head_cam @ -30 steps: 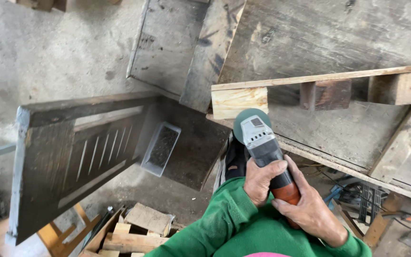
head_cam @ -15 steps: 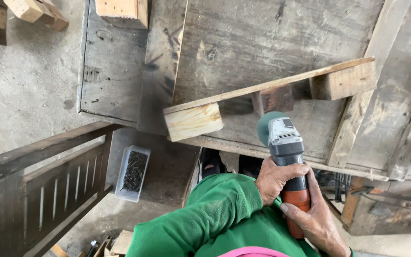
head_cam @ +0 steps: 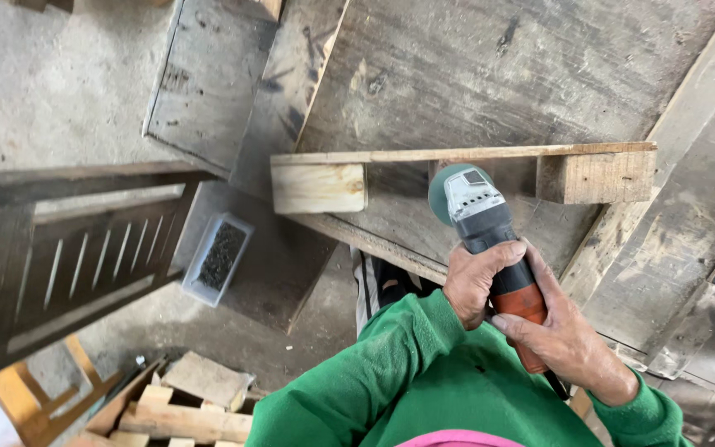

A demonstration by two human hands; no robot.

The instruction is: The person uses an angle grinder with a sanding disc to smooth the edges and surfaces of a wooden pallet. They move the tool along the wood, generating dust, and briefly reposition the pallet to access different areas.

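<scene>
Hands: left hand [head_cam: 475, 280] and right hand [head_cam: 563, 338] both wrap fingers around one angle grinder [head_cam: 488, 238]; two wood blocks [head_cam: 319, 188] under one slat [head_cam: 465, 154].

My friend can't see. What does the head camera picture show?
Both hands, left hand ahead of right hand, hold an angle grinder near a wooden pallet piece. Below left, a box of dark screws sits on the floor.

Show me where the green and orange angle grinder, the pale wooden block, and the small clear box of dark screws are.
green and orange angle grinder [head_cam: 480, 217]: head view, grey gear housing.
pale wooden block [head_cam: 318, 188]: head view, front face.
small clear box of dark screws [head_cam: 218, 257]: head view, the contents.
</scene>
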